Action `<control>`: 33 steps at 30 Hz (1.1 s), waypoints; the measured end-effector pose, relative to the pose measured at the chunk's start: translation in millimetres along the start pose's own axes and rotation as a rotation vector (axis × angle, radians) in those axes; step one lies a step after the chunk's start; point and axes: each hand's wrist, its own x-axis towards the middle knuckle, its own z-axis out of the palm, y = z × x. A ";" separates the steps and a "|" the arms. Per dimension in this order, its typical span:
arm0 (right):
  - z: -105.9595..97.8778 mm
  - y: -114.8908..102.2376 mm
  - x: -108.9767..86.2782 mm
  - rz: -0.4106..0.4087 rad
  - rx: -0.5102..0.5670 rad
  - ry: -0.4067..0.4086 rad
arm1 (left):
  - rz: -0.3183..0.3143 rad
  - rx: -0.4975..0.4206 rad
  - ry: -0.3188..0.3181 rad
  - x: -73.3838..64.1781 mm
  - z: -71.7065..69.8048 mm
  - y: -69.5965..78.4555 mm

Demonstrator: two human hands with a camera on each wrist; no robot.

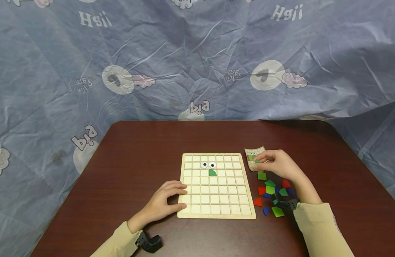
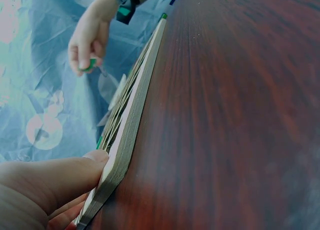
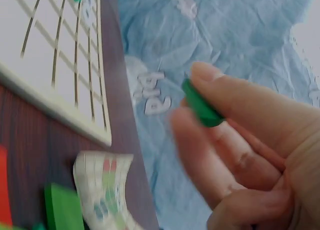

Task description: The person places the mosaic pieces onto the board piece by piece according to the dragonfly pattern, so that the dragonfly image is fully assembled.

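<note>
A pale wooden grid board lies on the table. Two round eye pieces and a green quarter-circle piece occupy cells in its upper part. My left hand rests along the board's left edge, with its thumb touching the rim. Between thumb and fingers of my right hand is pinched a small green piece, partly covered by the fingers. That hand is raised over a small curled pattern card, right of the board, which shows a coloured figure on a grid.
Right of the board lie several loose pieces: light green squares, red quarter-circles, a red square, blue pieces and dark green ones. A patterned blue cloth hangs behind the dark wooden table.
</note>
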 end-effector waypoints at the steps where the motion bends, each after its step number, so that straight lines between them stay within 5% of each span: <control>1: 2.1 -2.5 2.0 -0.004 0.015 0.001 | 0.000 0.001 0.000 0.0 0.0 0.0; 7: 15.4 -14.5 14.8 -0.054 0.030 0.014 | -0.002 0.000 0.000 -0.3 0.5 -0.3; 15: 34.3 -25.8 30.6 -0.105 0.113 -0.105 | 0.003 -0.002 0.001 -0.1 0.6 -0.4; 33: 86.4 -46.0 59.0 -0.177 0.166 -0.150 | 0.013 -0.008 0.005 -0.3 -0.2 -1.6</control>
